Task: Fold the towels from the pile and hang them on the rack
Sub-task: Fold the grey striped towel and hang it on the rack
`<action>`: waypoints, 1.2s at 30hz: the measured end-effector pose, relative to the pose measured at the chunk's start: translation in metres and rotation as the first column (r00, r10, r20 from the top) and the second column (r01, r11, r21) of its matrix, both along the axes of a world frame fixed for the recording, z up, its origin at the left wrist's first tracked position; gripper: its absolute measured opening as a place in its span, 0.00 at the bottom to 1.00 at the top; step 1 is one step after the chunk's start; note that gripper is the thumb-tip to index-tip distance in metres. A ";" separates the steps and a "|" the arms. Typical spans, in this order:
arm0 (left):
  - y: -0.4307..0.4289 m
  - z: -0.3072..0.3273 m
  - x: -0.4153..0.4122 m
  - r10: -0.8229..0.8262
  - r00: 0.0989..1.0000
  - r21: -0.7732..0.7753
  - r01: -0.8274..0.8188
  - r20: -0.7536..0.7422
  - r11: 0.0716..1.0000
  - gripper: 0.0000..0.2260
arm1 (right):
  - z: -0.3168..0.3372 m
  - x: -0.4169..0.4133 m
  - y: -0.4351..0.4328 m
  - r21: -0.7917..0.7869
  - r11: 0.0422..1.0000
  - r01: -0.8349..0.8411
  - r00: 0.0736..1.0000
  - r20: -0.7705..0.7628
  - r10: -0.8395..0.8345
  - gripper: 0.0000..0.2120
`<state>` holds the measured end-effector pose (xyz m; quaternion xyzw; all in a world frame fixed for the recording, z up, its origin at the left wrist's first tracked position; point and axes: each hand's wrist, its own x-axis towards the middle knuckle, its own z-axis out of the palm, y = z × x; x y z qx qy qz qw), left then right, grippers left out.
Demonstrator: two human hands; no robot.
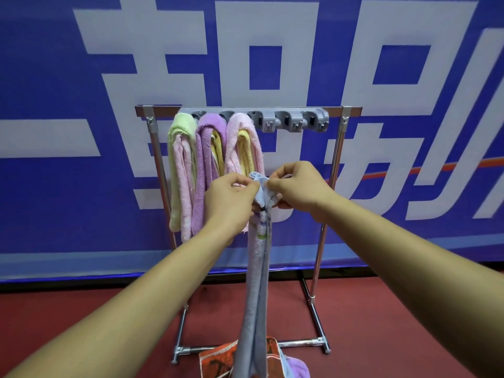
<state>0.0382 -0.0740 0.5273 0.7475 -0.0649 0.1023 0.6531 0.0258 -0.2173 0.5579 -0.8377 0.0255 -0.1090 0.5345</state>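
On the rack (pixel 338 148), three folded bundles hang at its left end: green-and-pink (pixel 181 170), purple (pixel 208 159), pink-and-yellow (pixel 244 145). In front, the left hand (pixel 230 197) and right hand (pixel 300 189) pinch the bunched top of a long pale-blue towel (pixel 255 296) with curled fingers; it hangs down to the pile (pixel 289 364) on the floor.

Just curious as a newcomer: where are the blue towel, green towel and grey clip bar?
blue towel (pixel 255 290), head view, its hanging length.
green towel (pixel 182 123), head view, its top fold.
grey clip bar (pixel 289 113), head view, its bare right half.
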 end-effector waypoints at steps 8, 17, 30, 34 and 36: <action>-0.001 0.000 -0.007 -0.091 0.991 -0.197 0.071 -0.095 0.978 0.06 | -0.008 0.002 -0.001 -0.090 0.991 -0.094 0.995 0.011 0.095 0.06; 0.008 -0.015 -0.002 -0.203 0.979 -0.168 0.197 -0.023 0.966 0.10 | -0.020 0.003 -0.001 -0.169 0.980 -0.106 0.989 0.086 0.122 0.09; 0.026 -0.132 0.018 -0.305 0.947 -0.110 0.294 -0.098 0.949 0.10 | 0.004 0.007 -0.006 0.106 0.989 -0.103 0.973 0.216 0.078 0.07; 0.023 -0.140 0.016 -0.308 0.946 -0.187 0.285 -0.103 0.940 0.06 | 0.001 0.015 -0.026 0.031 0.999 0.044 0.966 0.254 -0.051 0.06; 0.024 -0.136 0.018 -0.285 0.956 -0.183 0.269 -0.070 0.946 0.05 | -0.009 0.020 -0.045 -0.112 0.980 0.164 0.969 0.205 -0.139 0.05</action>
